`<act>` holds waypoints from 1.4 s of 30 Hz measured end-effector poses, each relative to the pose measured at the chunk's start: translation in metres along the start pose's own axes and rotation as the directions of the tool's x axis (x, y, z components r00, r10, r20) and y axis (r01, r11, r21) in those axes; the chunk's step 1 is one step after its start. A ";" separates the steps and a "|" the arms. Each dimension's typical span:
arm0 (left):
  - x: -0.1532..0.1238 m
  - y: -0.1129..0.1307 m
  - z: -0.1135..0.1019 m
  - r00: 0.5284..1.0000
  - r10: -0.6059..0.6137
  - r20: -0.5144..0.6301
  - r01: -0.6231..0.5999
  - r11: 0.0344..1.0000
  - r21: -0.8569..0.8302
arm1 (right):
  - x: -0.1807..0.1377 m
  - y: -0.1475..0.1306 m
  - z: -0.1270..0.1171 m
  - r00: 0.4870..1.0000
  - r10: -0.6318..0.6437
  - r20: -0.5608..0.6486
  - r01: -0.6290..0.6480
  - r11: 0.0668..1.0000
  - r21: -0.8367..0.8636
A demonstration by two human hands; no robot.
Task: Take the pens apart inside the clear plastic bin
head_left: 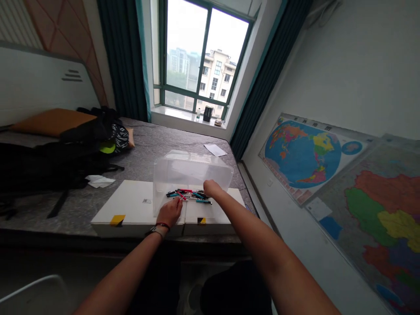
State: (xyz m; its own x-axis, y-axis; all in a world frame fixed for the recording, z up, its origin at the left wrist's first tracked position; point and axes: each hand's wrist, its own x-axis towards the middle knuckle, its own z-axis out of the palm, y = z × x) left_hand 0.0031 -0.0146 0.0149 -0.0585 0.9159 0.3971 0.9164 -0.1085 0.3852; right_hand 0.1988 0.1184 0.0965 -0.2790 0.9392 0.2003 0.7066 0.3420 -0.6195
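Observation:
Several coloured pens [190, 194] lie in a loose pile on two flat white boxes [131, 208], just in front of a clear plastic container [192, 170]. My left hand [169, 212] reaches to the pile's near left end, fingers pinched on a red and white pen [180, 196]. A watch and a red band sit on that wrist. My right hand [212, 188] rests at the pile's right end beside the container, fingers curled down over the pens; what they hold is hidden.
The white boxes sit near the front edge of a grey mattress [147, 144]. Black bags and clothes [65, 148] with an orange cushion lie at the left. Paper scraps [98, 180] lie nearby. World maps [305, 153] hang on the right wall.

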 end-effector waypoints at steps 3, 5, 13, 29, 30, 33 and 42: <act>0.000 0.001 -0.003 1.000 0.005 0.005 -0.005 1.000 -0.014 | 0.007 0.003 -0.001 0.998 -0.041 0.037 0.043 0.998 -0.044; -0.001 0.001 -0.004 1.000 0.013 0.005 -0.013 0.999 -0.031 | 0.007 0.002 0.004 0.995 -0.043 0.094 0.053 0.993 -0.105; 0.000 0.001 -0.005 1.000 -0.005 0.003 0.005 0.997 -0.071 | -0.002 -0.008 0.010 0.945 0.061 0.322 0.097 0.887 -0.451; 0.000 0.000 -0.004 1.000 0.018 0.007 -0.017 0.999 -0.050 | -0.025 -0.028 0.005 0.866 0.161 0.473 0.260 0.663 -0.702; 0.000 0.000 -0.003 1.000 0.016 0.004 -0.016 0.999 -0.045 | -0.024 -0.025 0.006 0.861 0.153 0.485 0.274 0.664 -0.696; -0.001 0.000 -0.004 1.000 0.025 -0.003 -0.025 0.999 -0.042 | -0.018 -0.020 0.006 0.837 0.125 0.532 0.324 0.671 -0.667; -0.001 0.001 -0.007 1.000 0.028 -0.013 -0.029 0.996 -0.082 | -0.015 -0.030 0.001 0.955 0.172 0.242 -0.209 0.969 0.133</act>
State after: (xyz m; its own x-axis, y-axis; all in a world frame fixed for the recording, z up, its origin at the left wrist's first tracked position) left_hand 0.0014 -0.0179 0.0205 -0.0378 0.9073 0.4189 0.8823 -0.1665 0.4402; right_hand 0.1814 0.0941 0.1110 -0.3016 0.9483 -0.0989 0.6561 0.1312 -0.7432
